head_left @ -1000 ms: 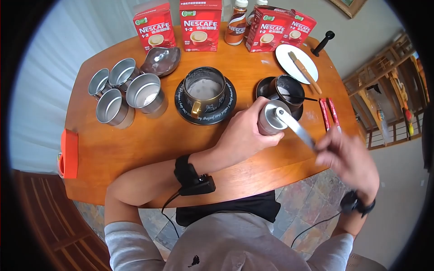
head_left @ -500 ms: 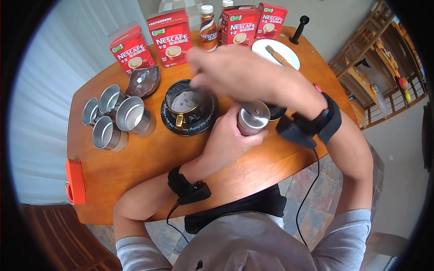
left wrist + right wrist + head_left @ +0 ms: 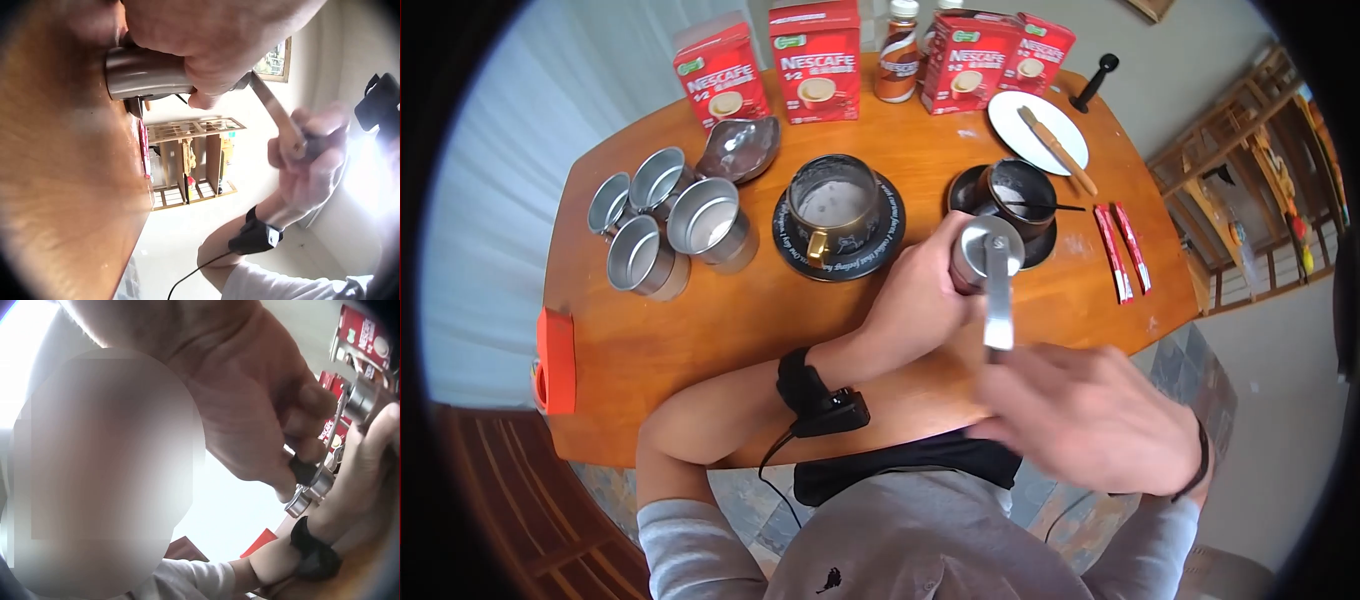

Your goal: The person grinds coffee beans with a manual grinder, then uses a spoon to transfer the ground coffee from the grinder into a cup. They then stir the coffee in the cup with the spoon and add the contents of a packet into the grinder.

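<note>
My left hand [image 3: 912,305] is wrapped round a silver hand-crank coffee grinder [image 3: 977,262], upright near the table's right front. In the left wrist view, the bottom of the grinder [image 3: 147,74] sits right at the tabletop. My right hand [image 3: 1100,415], blurred, grips the dark knob [image 3: 303,470] at the end of the metal crank [image 3: 998,300], which points toward my body. Behind the grinder is a dark cup [image 3: 1020,182] on a black saucer, with a thin black stick across it. Left of it stands a black cup with a gold handle [image 3: 818,245], holding pale contents.
Several steel cups [image 3: 708,225] cluster at the left beside a dark dish [image 3: 740,150]. Red Nescafe boxes [image 3: 815,65] and bottles [image 3: 897,55] line the back. A white plate [image 3: 1010,120] bears a brush [image 3: 1058,150]; red sachets [image 3: 1115,250] lie at the right.
My right hand has swung the crank round, from the right side, across the far side, and now to the near side. The left hand keeps its hold on the grinder. The head view has shifted.
</note>
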`<state>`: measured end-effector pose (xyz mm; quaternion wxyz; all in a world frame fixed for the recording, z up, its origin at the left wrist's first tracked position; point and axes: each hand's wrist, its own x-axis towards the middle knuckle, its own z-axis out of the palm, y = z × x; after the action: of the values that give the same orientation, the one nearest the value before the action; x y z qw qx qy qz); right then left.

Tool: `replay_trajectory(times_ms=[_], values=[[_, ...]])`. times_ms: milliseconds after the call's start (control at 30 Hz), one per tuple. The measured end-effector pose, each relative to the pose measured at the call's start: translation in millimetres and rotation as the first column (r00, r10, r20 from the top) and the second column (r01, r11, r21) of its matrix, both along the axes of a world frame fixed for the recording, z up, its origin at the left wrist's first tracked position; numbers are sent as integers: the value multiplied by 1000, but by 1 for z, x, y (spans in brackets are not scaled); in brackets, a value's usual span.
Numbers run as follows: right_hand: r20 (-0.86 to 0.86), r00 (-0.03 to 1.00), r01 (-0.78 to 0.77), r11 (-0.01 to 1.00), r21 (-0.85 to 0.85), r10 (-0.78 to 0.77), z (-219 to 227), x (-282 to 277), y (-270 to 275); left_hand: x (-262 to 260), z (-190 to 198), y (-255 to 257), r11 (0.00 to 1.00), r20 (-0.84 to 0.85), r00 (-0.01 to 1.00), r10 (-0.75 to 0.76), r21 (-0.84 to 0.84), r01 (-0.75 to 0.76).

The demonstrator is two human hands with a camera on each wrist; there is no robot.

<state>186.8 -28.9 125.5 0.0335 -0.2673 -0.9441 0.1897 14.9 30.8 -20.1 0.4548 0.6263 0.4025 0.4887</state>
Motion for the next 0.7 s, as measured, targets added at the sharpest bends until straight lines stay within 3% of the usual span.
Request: replay_trajectory(times_ms=[33, 67, 133, 167, 200, 267, 300, 333, 367, 400, 467, 500, 533, 567, 633, 667, 700], values=[[-33, 998, -54, 997, -47, 53, 0, -17, 9, -1, 7, -2, 998, -5, 999, -40, -57, 40], [-102, 987, -118, 991, 56, 123, -12, -32, 21, -4, 14, -4, 991, -7, 997, -76, -109, 75], [-107, 973, -192, 976, 103, 203, -18, -65, 51, -1, 1, -6, 993, 342, 935, -94, -30, 111], [-58, 977, -205, 978, 37, 206, -12, -80, 69, -1, -2, -2, 996, 239, 967, -90, 20, 87], [-244, 913, -268, 932, 244, 327, -30, -85, 94, -1, -5, 1, 995, 132, 988, -79, 73, 69], [-101, 994, -34, 984, 173, 52, -20, -96, 131, -1, -6, 5, 982, -73, 997, -39, 182, 51], [-172, 985, 24, 976, 215, 13, -27, -84, 150, -1, 2, -2, 996, -89, 996, 24, 82, -16], [-84, 989, 131, 987, 89, -123, -10, -74, 156, 0, 11, -3, 1000, 9, 1000, 1, -11, -1], [-94, 979, 188, 977, 97, -179, -18, -53, 174, -1, 11, -2, 999, -20, 1000, -14, -35, 13], [-196, 951, 264, 957, 119, -238, -30, -28, 180, -2, 11, -1, 998, -48, 999, -25, -61, 22], [-136, 932, 356, 918, 175, -335, -18, 18, 163, -3, 12, -1, 996, -31, 999, -38, -85, 35], [-56, 899, 437, 896, 81, -434, -8, 35, 146, -3, 12, -1, 994, -24, 999, -39, -100, 36], [-124, 891, 436, 899, -38, -437, -9, 53, 128, -3, 9, -1, 997, -28, 999, -34, -64, 33], [-28, 864, 500, 862, -84, -503, -2, 65, 105, -3, 7, -1, 997, -16, 999, -36, -69, 35], [113, 863, 504, 856, -117, -493, 11, 70, 56, -3, 5, 0, 996, 1, 999, -53, -75, 52], [111, 898, 438, 885, -160, -425, 12, 64, 34, -4, 4, 0, 997, -5, 999, -40, -68, 40], [89, 967, 248, 965, -87, -240, 8, 58, 22, -4, 3, 0, 998, -13, 999, -35, -61, 34]])
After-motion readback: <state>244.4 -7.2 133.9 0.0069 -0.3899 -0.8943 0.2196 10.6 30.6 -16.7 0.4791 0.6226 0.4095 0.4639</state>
